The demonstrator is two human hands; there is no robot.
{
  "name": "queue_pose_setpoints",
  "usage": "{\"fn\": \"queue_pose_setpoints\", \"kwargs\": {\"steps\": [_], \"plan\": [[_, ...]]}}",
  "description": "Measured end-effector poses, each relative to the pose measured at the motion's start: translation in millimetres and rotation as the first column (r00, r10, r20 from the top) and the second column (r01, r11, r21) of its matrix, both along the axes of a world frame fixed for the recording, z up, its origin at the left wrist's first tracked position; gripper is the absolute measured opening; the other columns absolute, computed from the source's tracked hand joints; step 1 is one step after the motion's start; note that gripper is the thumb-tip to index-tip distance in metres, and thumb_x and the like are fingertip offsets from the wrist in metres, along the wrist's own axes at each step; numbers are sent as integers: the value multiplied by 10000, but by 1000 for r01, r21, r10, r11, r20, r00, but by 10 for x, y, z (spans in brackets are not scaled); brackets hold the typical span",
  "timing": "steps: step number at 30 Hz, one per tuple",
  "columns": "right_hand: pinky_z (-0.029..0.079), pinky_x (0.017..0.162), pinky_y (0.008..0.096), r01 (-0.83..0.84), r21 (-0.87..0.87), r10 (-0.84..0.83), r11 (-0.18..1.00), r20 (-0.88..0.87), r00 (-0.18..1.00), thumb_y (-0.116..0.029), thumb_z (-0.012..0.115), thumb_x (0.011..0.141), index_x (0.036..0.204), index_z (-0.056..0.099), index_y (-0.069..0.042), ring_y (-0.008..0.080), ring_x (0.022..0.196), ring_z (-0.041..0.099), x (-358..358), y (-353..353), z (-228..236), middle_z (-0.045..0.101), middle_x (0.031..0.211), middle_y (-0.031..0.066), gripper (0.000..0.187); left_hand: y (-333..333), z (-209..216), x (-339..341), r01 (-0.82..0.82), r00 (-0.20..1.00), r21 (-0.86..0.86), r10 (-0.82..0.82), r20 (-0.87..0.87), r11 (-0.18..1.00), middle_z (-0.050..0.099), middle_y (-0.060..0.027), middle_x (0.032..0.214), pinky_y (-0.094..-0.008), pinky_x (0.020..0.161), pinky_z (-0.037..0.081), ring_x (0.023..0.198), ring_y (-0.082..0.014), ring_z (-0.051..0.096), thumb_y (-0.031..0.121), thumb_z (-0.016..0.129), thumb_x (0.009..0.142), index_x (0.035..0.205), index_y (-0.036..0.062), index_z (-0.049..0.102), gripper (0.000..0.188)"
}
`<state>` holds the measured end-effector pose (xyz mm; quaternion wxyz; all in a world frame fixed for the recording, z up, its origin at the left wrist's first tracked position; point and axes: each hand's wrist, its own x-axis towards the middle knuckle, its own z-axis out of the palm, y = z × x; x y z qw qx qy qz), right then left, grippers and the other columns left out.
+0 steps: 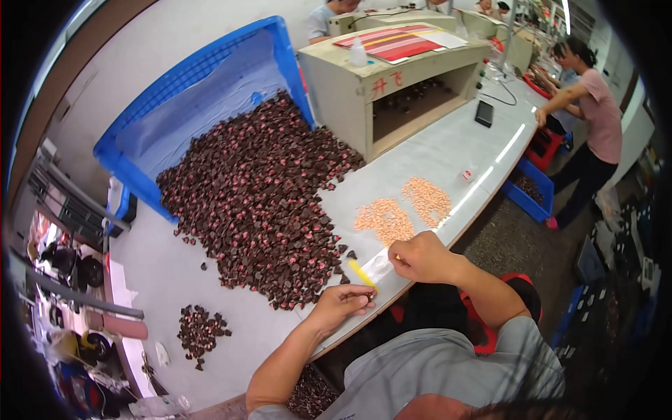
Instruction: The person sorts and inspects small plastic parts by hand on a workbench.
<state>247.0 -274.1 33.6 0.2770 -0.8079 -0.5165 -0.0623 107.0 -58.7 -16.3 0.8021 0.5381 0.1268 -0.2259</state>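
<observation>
My left hand (343, 305) is closed at the table's front edge, its fingers pinched on a small dark piece, mostly hidden. Close to its fingertips, a yellow strip (362, 274) lies on the table. My right hand (423, 257) is curled into a fist to the right; a bit of yellow shows at its fingers, but I cannot make out what it holds. Beyond the left hand spreads a large heap of small dark brown pieces (259, 203) with pinkish spots. Past the right hand, small pale orange pieces lie in a nearer pile (385, 220) and a farther pile (426, 201).
A tipped blue crate (199, 70) backs the dark heap. A small dark cluster (201, 333) lies at left. Beyond stands an open-fronted beige box machine (420, 91); a black phone-like object (484, 113) rests beside it. A person in pink (598, 115) stands at the table's far right.
</observation>
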Motion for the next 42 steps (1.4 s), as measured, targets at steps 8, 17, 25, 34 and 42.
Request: {"fn": "queue_pose_setpoints", "kwargs": {"steps": [8, 17, 25, 34, 42], "plan": [[471, 474, 403, -85, -149, 106, 985, 141, 984, -118, 627, 759, 709, 546, -51, 294, 495, 603, 31, 141, -41, 589, 552, 96, 116, 35, -61, -28, -25, 1000, -84, 25, 0, 996, 649, -120, 1137, -239, 835, 546, 957, -171, 664, 71, 634, 909, 1166, -34, 605, 279], [483, 492, 400, -76, -255, 124, 964, 180, 976, -127, 626, 727, 692, 534, -44, 297, 503, 614, 7, 189, -35, 596, 564, 113, 129, 39, -65, -53, -40, 999, -116, 40, -2, 992, 651, -144, 1143, -235, 822, 548, 950, -172, 665, 67, 630, 908, 1167, -35, 608, 279], [466, 459, 357, -141, 27, 144, 990, -194, 970, -100, 685, 753, 773, 598, -94, 249, 492, 611, -292, 179, 40, 595, 551, 59, 90, 27, -48, -19, -47, 999, -127, 46, -8, 991, 646, -151, 1146, -245, 839, 551, 970, -190, 665, 58, 614, 916, 1176, -46, 596, 280], [465, 457, 368, -172, 88, 183, 981, -137, 973, -107, 695, 747, 787, 612, -87, 263, 488, 600, -394, 261, -142, 594, 552, 60, 94, 35, -106, -29, -45, 999, -113, 43, -18, 993, 639, -161, 1156, -269, 860, 559, 980, -205, 668, 28, 596, 922, 1192, -57, 582, 284], [449, 489, 351, -102, 61, 118, 993, -444, 888, -151, 700, 808, 824, 592, -66, 243, 525, 608, -379, 265, -49, 601, 593, 69, 138, 43, -51, -41, -39, 999, -100, 39, -2, 994, 666, -130, 1090, -253, 804, 556, 933, -187, 672, 47, 627, 905, 1159, -36, 620, 267]]}}
